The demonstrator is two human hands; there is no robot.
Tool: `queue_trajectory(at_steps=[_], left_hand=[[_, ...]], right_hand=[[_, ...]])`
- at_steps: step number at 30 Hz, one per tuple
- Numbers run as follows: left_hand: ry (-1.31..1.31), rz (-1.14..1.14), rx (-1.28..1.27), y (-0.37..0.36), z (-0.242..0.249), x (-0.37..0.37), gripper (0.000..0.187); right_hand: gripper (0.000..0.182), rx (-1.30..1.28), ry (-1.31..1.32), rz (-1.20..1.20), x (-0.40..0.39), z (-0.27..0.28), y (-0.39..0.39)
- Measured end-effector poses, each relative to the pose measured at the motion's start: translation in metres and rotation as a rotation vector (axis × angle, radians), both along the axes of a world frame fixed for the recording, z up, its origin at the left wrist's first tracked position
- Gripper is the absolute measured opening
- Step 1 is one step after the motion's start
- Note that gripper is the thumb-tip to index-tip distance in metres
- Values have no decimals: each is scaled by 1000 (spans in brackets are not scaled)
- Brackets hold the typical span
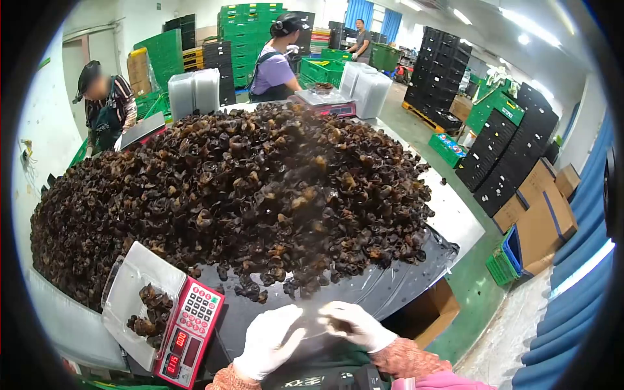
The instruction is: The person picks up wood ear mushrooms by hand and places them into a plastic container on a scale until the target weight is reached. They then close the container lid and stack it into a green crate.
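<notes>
My left hand [273,341], in a white glove, is near the table's front edge, its thumb apart from its half-curled fingers and nothing visible in it. Facing it, my right hand [357,326], also gloved, has its fingers bent together around something small and dark that I cannot make out. A hazy patch blurs the space between them. Beyond both hands lies a large heap of dark brown, wet-looking fungus pieces [227,188]. To the left, a red and white scale [195,312] carries a clear tray [127,296] with a small clump of pieces [155,315].
Two people [276,71] [107,104] are beside the table's far side, and another person [361,42] stands farther back. Clear containers [367,88] and a second scale [328,104] sit at the far edge. An open cardboard box [435,315] is below the right edge.
</notes>
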State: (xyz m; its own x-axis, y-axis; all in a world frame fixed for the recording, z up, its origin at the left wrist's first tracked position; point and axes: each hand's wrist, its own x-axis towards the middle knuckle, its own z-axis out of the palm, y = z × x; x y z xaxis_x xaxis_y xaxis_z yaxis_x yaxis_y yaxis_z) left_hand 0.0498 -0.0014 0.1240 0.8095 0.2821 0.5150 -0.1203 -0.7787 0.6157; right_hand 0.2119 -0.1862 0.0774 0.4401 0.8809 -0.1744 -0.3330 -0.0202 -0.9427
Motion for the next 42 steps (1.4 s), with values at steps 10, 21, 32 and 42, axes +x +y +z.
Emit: queue_trajectory(at_steps=[10, 21, 32, 42], left_hand=[[104, 25, -138, 9, -19, -10, 26], [74, 202, -27, 13, -31, -25, 11], [248, 522, 179, 19, -127, -90, 39], [288, 478, 174, 22, -117, -88, 37]], right_hand=[[32, -931, -1368, 67, 34, 9, -166], [9, -169, -1465, -77, 19, -16, -23], [31, -343, -1321, -112, 17, -53, -5], [28, -393, -1382, -93, 17, -61, -3]])
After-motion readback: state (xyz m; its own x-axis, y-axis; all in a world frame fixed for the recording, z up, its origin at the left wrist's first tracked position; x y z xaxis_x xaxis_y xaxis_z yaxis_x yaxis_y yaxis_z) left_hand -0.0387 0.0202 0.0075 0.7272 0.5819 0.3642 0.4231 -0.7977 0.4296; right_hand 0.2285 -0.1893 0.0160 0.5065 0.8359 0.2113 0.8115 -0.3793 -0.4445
